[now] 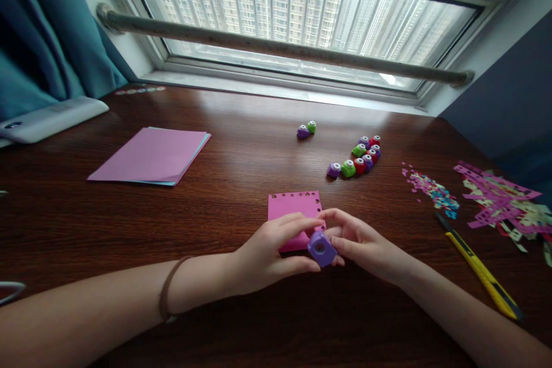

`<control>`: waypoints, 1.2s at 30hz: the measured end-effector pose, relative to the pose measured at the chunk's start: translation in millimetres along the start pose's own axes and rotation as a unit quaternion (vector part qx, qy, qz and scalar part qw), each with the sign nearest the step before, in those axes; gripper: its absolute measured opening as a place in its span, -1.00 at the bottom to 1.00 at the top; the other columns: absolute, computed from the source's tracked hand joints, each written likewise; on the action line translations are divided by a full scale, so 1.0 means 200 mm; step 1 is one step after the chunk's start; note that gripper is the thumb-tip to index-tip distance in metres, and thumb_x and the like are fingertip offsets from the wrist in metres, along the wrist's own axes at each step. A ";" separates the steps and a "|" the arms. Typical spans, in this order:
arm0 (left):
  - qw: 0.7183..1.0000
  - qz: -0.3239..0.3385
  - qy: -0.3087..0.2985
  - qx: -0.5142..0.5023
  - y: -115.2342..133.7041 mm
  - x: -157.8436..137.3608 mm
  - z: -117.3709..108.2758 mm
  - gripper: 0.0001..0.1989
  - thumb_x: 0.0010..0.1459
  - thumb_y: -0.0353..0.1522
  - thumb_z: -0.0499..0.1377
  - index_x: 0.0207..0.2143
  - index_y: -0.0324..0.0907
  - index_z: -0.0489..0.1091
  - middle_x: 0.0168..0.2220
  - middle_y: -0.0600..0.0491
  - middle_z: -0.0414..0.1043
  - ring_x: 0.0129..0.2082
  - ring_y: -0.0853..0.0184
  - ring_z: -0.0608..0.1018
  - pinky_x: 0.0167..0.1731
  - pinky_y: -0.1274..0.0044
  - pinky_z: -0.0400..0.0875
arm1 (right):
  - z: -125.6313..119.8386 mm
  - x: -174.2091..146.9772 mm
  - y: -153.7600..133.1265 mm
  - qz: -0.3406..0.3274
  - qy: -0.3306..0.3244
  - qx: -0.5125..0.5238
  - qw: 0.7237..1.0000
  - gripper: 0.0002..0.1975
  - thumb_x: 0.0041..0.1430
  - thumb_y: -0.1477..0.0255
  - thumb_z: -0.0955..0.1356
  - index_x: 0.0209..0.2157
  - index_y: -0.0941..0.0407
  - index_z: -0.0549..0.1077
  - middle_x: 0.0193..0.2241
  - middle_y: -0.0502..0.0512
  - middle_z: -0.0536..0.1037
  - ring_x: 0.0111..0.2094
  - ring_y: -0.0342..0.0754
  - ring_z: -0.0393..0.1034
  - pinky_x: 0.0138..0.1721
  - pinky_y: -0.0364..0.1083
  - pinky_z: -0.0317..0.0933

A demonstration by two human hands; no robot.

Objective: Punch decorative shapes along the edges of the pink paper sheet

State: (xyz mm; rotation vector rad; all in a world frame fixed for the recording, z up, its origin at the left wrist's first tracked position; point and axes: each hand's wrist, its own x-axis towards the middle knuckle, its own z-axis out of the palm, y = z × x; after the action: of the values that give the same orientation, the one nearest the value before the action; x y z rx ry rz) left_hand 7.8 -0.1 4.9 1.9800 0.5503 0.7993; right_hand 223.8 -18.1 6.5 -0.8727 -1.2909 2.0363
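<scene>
A purple craft punch is held up just over the near right corner of a small pink sheet of paper. My right hand is closed on the punch from the right, its thumb against the side. From the left, my left hand reaches its fingers to the punch and the sheet; its thumb points at the punch's edge. Whether the left fingers pinch the paper or the punch is partly hidden. Small shapes are cut along the sheet's far and right edges.
Several colourful craft punches stand in a curved group, with two more farther back. Stacked pink and blue paper lies left. At right are confetti, paper strips and a yellow utility knife.
</scene>
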 end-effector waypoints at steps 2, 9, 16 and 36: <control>1.000 -0.003 -0.007 -0.008 0.00 0.01 0.00 -0.62 0.06 -0.32 0.26 -0.06 -0.16 0.31 -0.18 0.01 0.39 -0.20 0.32 0.46 -0.21 0.54 0.33 | 0.02 0.01 0.01 0.002 0.001 -0.019 1.000 -0.58 0.15 0.24 0.33 -0.05 0.17 0.19 -0.47 -0.02 0.37 -0.53 -0.29 0.20 -0.51 -0.29 0.08; 0.989 -0.105 0.046 -0.094 0.01 0.00 0.00 -0.72 0.10 -0.32 0.21 -0.15 -0.21 0.27 -0.22 0.00 0.39 -0.25 0.33 0.47 -0.21 0.49 0.36 | 0.04 -0.07 -0.16 -0.034 0.157 -0.345 0.925 -0.69 0.24 0.24 0.21 -0.07 0.14 0.24 -0.33 0.09 0.45 -0.33 -0.13 0.35 -0.33 -0.14 0.23; 0.985 -0.123 0.072 -0.093 -0.01 0.00 0.01 -0.72 0.10 -0.28 0.21 -0.20 -0.21 0.23 -0.24 0.01 0.34 -0.25 0.33 0.45 -0.19 0.44 0.36 | -0.25 -0.66 0.00 -0.036 0.512 -0.715 0.475 -0.48 0.19 0.09 0.09 -0.12 0.21 0.35 -0.20 0.26 0.44 -0.19 0.15 0.34 -0.13 0.11 0.19; 0.991 -0.021 0.130 -0.022 0.00 -0.02 0.03 -0.75 0.08 -0.37 0.19 -0.28 -0.17 0.13 -0.33 0.07 0.21 -0.37 0.41 0.31 -0.35 0.54 0.26 | 0.25 -0.52 0.15 -0.227 0.419 -0.584 0.657 -0.67 0.14 0.49 0.30 -0.03 0.05 0.33 -0.12 0.05 0.37 -0.16 -0.12 0.35 -0.10 -0.21 0.23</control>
State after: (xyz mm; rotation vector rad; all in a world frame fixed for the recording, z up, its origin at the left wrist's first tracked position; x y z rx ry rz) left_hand 9.0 -5.1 0.9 1.8294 0.7182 1.0429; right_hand 246.2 -135.4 18.2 -1.5139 -1.8361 0.0444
